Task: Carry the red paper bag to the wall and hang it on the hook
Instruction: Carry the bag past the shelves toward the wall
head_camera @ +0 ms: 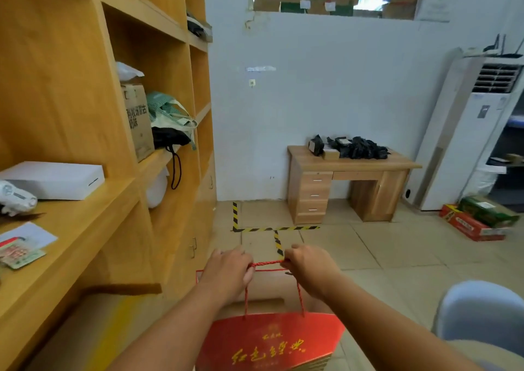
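Red paper bag (272, 339) hung low in front, both fists closed on its rope handle (268, 263): left hand (228, 271), right hand (309, 268). Best kept taut & level w/ hook (251, 83) well ahead on wall (326, 87).

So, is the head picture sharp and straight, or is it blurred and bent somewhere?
Head view: wide-angle bending tilts the wooden shelves and the air conditioner inward; the left hand, right hand and red paper bag are fairly sharp; light is even, soft, without glare.
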Tool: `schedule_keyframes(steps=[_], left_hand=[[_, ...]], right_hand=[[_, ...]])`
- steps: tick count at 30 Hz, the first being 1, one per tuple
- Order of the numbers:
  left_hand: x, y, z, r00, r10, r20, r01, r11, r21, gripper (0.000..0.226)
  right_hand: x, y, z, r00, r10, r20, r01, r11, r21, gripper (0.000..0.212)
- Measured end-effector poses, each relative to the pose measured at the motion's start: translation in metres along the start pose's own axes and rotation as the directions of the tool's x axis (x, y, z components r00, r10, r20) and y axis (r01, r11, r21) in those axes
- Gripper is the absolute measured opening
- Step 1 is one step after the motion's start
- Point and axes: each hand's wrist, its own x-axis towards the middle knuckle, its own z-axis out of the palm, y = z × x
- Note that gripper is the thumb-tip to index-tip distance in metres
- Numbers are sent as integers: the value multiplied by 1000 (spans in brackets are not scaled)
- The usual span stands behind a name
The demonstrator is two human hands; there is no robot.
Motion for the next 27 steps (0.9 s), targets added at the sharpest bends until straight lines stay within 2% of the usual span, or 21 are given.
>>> schedule_keyframes(steps=[6, 16, 22, 27], left_hand=[[90, -53, 29, 999, 41, 22, -40, 998, -39, 18], [257, -127, 63, 997, 81, -6, -81, 995, -54, 15], [352, -154, 94, 997, 79, 19, -79, 997, -26, 15], [429, -178, 110, 998, 57, -12, -57, 998, -8, 11]], right_hand=[[89, 32, 25, 997, 72, 33, -72, 997, -3, 23], [242, 101, 52, 991, 130, -20, -130, 991, 15, 26], [327, 159, 82, 994, 96, -46, -94, 994, 50, 23], [405, 214, 101, 999, 24, -44, -22, 999, 45, 20]])
